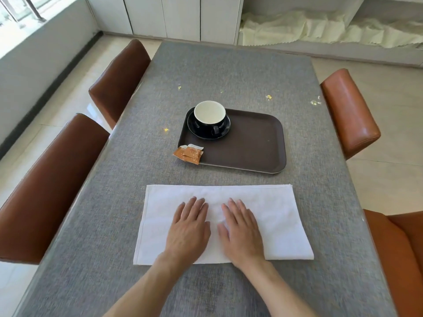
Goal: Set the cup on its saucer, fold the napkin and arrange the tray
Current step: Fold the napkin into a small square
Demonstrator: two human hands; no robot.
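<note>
A white napkin (274,216) lies flat on the grey table as a wide rectangle, near me. My left hand (188,227) and my right hand (242,228) rest palm-down side by side on its middle, fingers spread, holding nothing. Beyond it a brown tray (254,143) carries a black cup with a white inside (209,115), which stands on its black saucer (225,131) in the tray's far left corner. Two orange sachets (188,153) lie across the tray's near left corner, partly on the table.
The grey table (229,72) has brown leather chairs on both sides: two on the left (119,81) (50,184), two on the right (350,110) (398,255). White cabinets and a shelf with pale cloth stand behind.
</note>
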